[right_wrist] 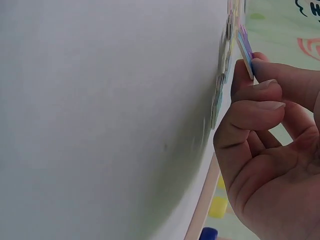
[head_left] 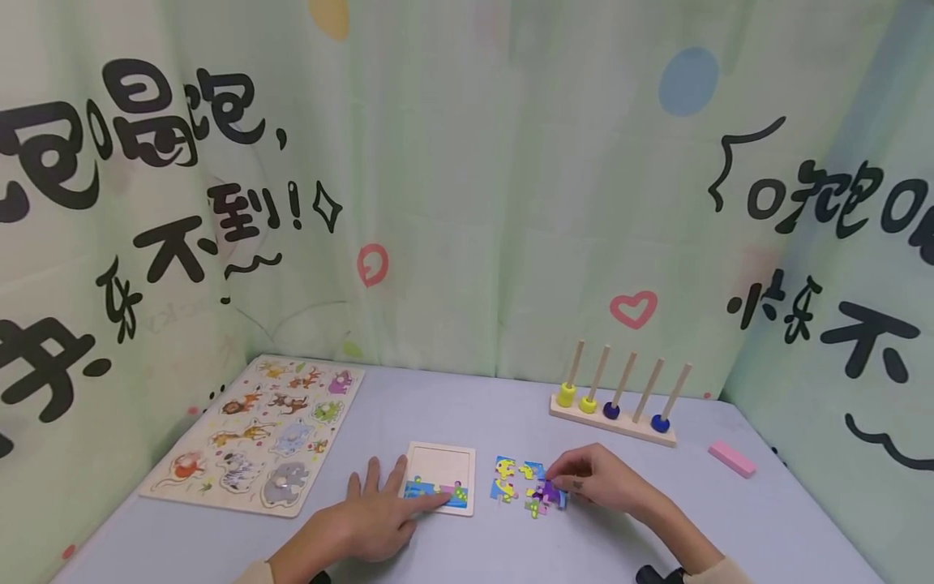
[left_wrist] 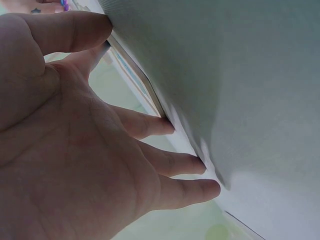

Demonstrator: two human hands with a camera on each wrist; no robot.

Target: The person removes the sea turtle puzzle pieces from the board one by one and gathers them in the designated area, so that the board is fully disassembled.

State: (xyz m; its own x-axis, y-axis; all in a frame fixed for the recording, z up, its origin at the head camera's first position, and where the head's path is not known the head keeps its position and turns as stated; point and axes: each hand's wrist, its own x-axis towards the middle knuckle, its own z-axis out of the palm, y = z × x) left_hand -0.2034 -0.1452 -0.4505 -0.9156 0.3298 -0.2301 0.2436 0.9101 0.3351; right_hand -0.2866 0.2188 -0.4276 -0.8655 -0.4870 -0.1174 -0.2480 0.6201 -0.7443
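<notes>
A small wooden puzzle tray (head_left: 439, 464) lies on the table with blue, green and pink pieces along its near edge; its upper part shows bare wood. My left hand (head_left: 375, 517) is spread at the tray's left side, index finger stretched over the fitted pieces. In the left wrist view, the fingers (left_wrist: 170, 162) are straight and reach down to the table beside the tray. Right of the tray, several loose jigsaw pieces (head_left: 505, 467) lie grouped. Over them, my right hand (head_left: 601, 480) pinches a purple and blue puzzle piece (right_wrist: 245, 47) between thumb and fingertips.
A wooden animal puzzle board (head_left: 332, 442) lies at the left. At the back right stands a peg rack (head_left: 635, 424) with yellow and dark blue beads on several pegs. A pink block (head_left: 732, 459) sits near the right edge. Printed curtains (head_left: 452, 186) surround the table.
</notes>
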